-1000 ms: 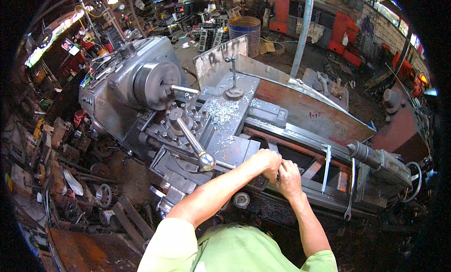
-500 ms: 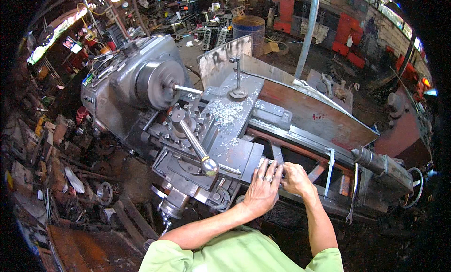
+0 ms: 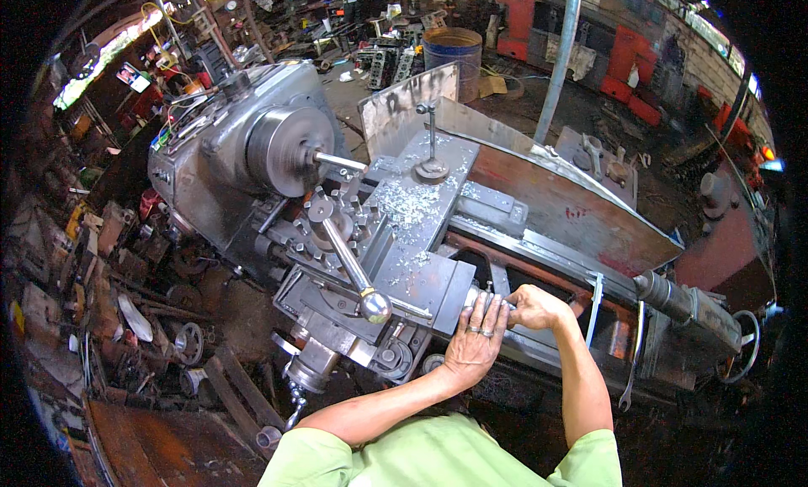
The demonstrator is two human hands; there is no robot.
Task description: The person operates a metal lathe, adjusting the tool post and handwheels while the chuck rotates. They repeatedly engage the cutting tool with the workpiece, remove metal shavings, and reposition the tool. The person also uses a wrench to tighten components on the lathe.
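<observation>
While the round grey metal chuck [image 3: 282,150] looks blurred, as if spinning, it is the big danger on the left: a loose green sleeve [image 3: 337,462] or a finger near it could get pulled in, I think. The thin steel rod [image 3: 341,161] sticks out of it to the right. Next comes the long steel lever with a shiny ball end [image 3: 353,272], & the curly silver metal chips [image 3: 408,201] on the grey slide [image 3: 421,234]; those chips look sharp & could cut skin.

Both hands work close together at the front edge, w/ both forearms coming up from the bottom. The left hand [image 3: 475,344] lies flat, palm down, fingers spread apart & pressing on a small grey metal piece [image 3: 481,300] by the slide's corner. It has 2 rings, which could snag. The right hand [image 3: 539,308] is curled shut around the same piece's right end. If the slide moves, fingers could get pinched there.
</observation>
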